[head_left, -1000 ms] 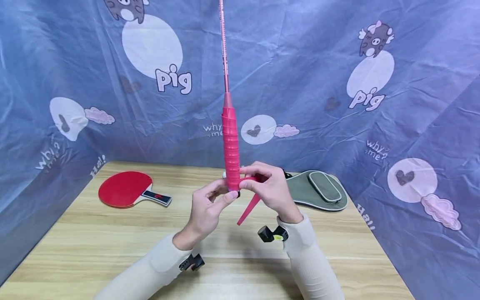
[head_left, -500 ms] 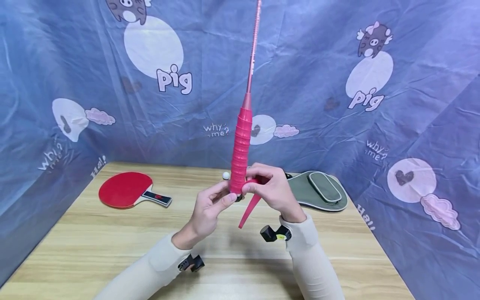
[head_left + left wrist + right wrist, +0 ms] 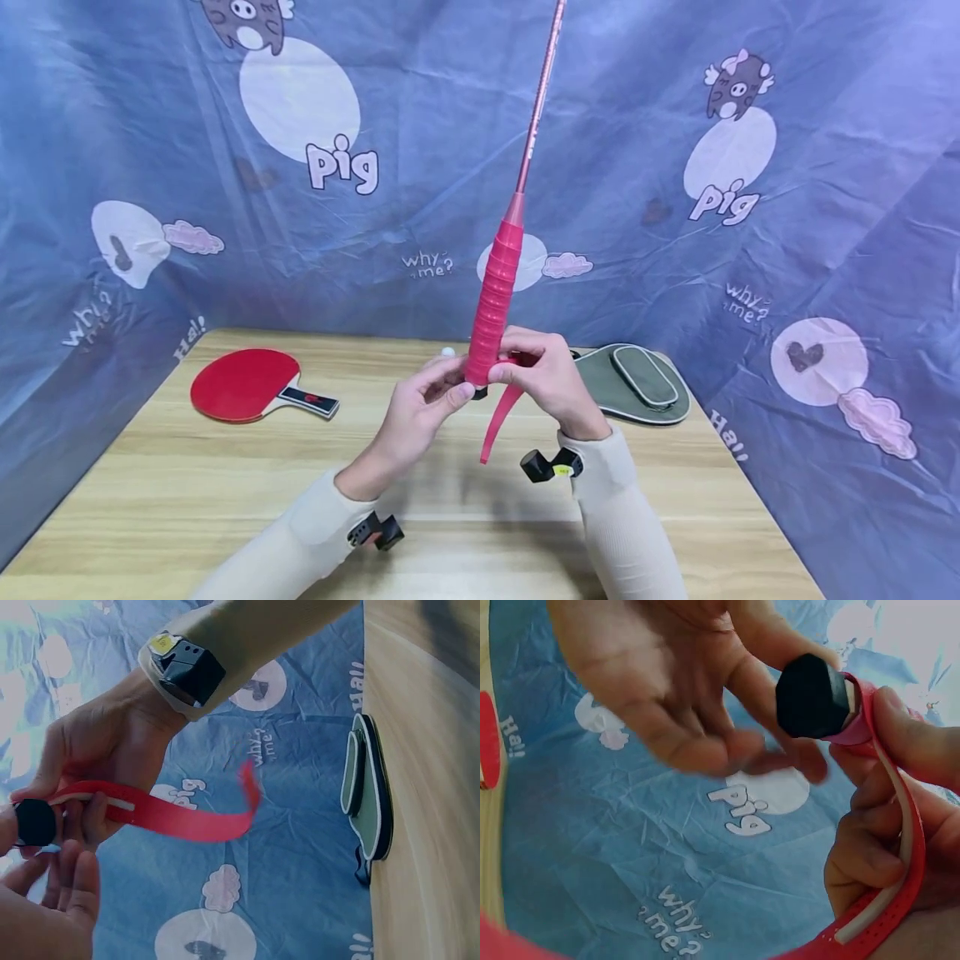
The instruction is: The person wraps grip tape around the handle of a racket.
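Observation:
A badminton racket [image 3: 495,304] stands nearly upright above the table, its shaft leaning right and its head out of view. Pink grip tape [image 3: 497,429] winds round the handle in ridged turns, with a loose tail hanging from the lower end. My left hand [image 3: 412,412] holds the handle at its base between thumb and fingers. Close beside it, my right hand [image 3: 553,383] pinches the tape where it leaves the handle. The dark butt cap [image 3: 810,697] shows bare in the right wrist view. A pale strip [image 3: 874,915] runs along the tape's inner face.
On the wooden table [image 3: 247,500], a red table tennis bat [image 3: 243,385] lies at the left. A green bat case [image 3: 630,387] lies at the right, partly behind my right hand. A white ball [image 3: 447,352] sits behind the left hand. Blue printed cloth [image 3: 420,167] surrounds the table.
The racket has swung from leaning slightly left to leaning right, its handle shifting right. My left hand has followed slightly right; the right hand still pinches the tape.

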`<action>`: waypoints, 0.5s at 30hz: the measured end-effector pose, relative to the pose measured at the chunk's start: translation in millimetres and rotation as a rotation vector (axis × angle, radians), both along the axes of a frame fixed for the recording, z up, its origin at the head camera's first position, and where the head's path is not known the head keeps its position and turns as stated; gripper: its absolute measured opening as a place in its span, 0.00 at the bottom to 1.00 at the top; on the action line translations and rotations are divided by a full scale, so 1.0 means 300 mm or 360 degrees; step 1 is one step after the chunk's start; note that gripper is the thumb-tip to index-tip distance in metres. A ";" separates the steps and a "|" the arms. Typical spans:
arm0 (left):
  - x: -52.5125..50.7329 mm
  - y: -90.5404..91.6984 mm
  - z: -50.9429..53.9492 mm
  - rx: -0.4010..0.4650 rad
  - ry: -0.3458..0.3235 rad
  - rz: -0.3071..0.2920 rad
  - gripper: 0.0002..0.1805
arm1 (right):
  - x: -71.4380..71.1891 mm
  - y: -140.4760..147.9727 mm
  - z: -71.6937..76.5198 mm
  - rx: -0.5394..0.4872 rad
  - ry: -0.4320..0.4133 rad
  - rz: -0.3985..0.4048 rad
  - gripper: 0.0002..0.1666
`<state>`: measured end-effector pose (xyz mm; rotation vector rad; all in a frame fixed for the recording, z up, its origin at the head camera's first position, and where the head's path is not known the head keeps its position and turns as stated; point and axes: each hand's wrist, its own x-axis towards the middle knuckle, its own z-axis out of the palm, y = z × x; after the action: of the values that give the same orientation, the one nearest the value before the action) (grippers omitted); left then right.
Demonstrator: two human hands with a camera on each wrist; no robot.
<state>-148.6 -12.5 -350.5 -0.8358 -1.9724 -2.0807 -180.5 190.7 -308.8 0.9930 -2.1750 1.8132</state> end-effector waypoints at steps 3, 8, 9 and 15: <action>0.000 0.004 -0.003 0.0022 0.0016 0.0179 0.19 | -0.007 -0.004 -0.002 -0.0014 0.0002 -0.0028 0.18; 0.011 0.014 -0.010 -0.0049 0.0289 0.0401 0.21 | -0.005 -0.019 -0.009 0.0009 0.0051 -0.0117 0.14; 0.012 0.015 -0.010 -0.0073 0.0320 0.0431 0.22 | -0.004 -0.021 -0.010 0.0026 0.0060 -0.0134 0.13; 0.017 0.014 -0.001 -0.0076 0.0213 0.0495 0.25 | 0.007 -0.035 -0.010 0.0129 0.0173 -0.0186 0.13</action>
<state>-143.3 -8.4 -350.6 -0.6112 -1.9445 -1.7644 -178.3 180.2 -311.7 0.9358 -2.2062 1.5944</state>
